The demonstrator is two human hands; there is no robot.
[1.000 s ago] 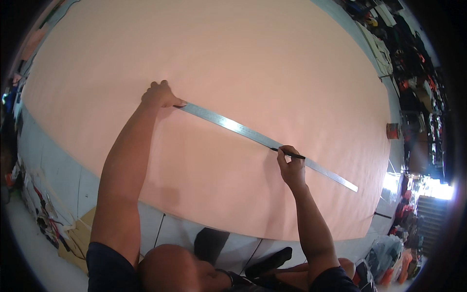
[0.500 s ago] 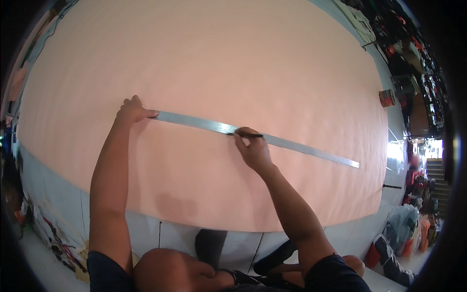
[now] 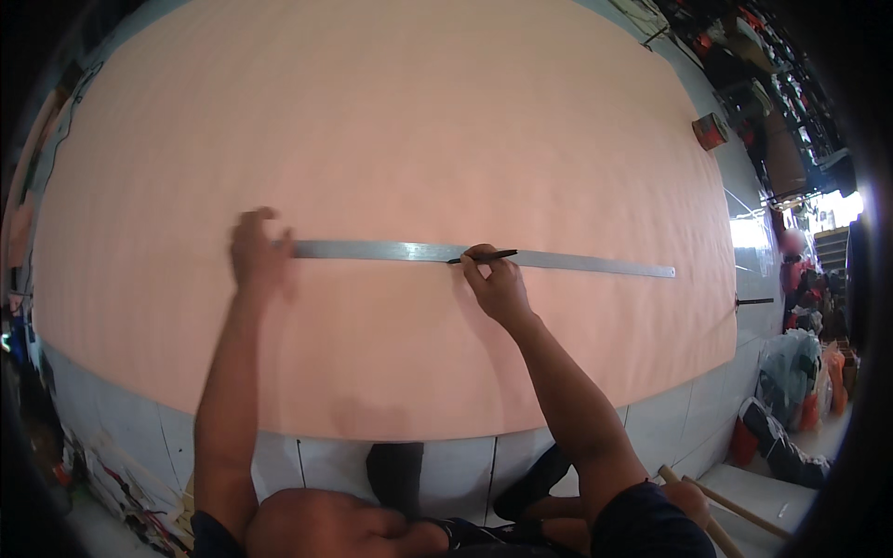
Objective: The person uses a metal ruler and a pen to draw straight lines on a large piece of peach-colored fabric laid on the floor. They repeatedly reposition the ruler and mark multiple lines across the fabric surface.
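A long steel ruler [image 3: 381, 250] lies across a wide peach-coloured sheet [image 3: 391, 139]. At the ruler's left end is my left hand [image 3: 256, 246], smeared by motion, its thumb apart from its fingers and nothing visibly held. Whether it touches the ruler cannot be made out. Fingers of my right hand [image 3: 495, 284] are closed round a black pen [image 3: 493, 257]. The pen slants to the left, its tip down at the ruler's near edge, around the ruler's middle.
Under the sheet is a pale tiled floor [image 3: 456, 465]. A small tin [image 3: 710, 131] stands at the sheet's right edge. Beyond that edge lies a thin dark rod [image 3: 755, 301]. Plastic bags [image 3: 791, 367] and a dark shoe [image 3: 777, 442] are at the lower right.
The view has turned, so the ruler now lies nearly level. My left thumb, formerly on the ruler's end, is blurred there. My right hand still holds the pen at the ruler's near edge.
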